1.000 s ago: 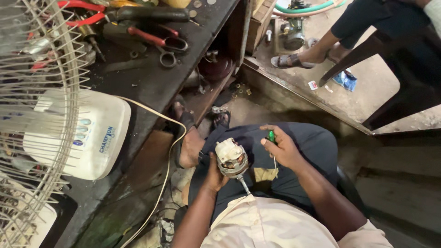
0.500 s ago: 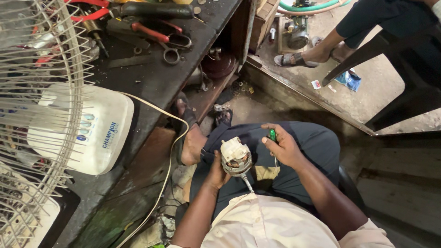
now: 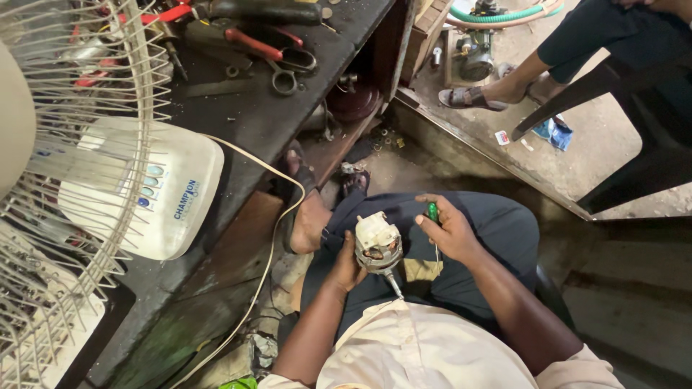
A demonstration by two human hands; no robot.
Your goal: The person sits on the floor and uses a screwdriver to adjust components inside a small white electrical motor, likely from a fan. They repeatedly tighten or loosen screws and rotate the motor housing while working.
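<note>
My left hand (image 3: 347, 265) grips a small fan motor (image 3: 378, 245) with a cream housing, copper windings showing and a metal shaft pointing down toward my lap. My right hand (image 3: 448, 229) holds a screwdriver (image 3: 433, 216) with a green handle, its thin blade pointing down just right of the motor. Both hands rest over my dark blue trousers (image 3: 497, 238). The screwdriver tip stays apart from the motor.
A dark workbench (image 3: 245, 122) at left carries a white fan base (image 3: 169, 194), a wire fan guard (image 3: 72, 144), pliers and scissors (image 3: 288, 68). A white cable (image 3: 270, 245) hangs off its edge. Another person sits on a chair (image 3: 620, 108) at upper right, sandalled foot (image 3: 476, 97) on the floor.
The view has shifted slightly. My hands keep the motor and screwdriver in nearly the same place over my lap.
</note>
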